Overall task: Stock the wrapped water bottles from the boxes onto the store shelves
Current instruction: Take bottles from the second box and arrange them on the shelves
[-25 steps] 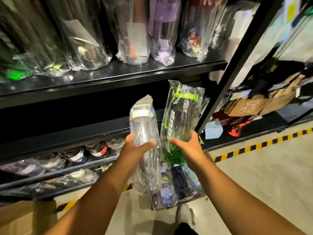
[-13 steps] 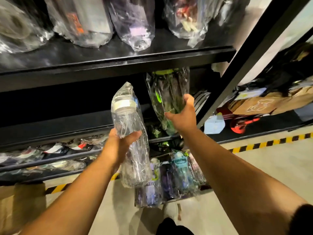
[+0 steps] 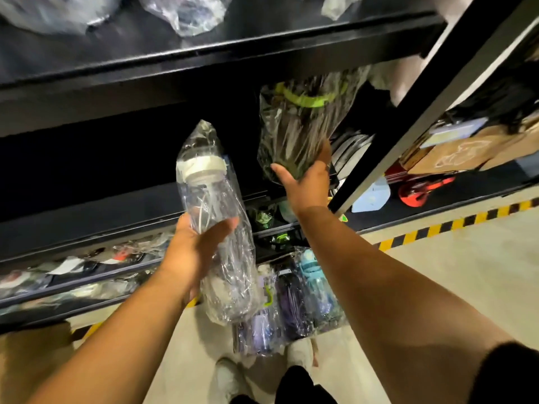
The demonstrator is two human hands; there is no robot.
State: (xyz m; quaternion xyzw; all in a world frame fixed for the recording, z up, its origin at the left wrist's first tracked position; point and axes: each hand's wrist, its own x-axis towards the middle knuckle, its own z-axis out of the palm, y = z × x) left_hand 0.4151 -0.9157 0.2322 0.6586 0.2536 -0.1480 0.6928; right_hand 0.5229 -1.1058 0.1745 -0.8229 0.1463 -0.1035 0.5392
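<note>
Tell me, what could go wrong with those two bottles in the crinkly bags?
1. The right hand holds the green-strapped bottle only by its bottom end, through loose wrap, so it might tip or slip.
2. Its top sits close under the upper shelf, so it could bump the edge.
3. The left hand grips the clear bottle, seemingly above the floor bottles. A drop could land on them.

The left hand (image 3: 201,252), forearm entering from 7 o'clock, grips the middle of a clear plastic-wrapped bottle with a white cap (image 3: 210,182). The right hand (image 3: 309,185), arm stretched from 4 o'clock, cups the base of a dark wrapped bottle with a lime-green strap (image 3: 297,123), held toward 12 o'clock.
</note>
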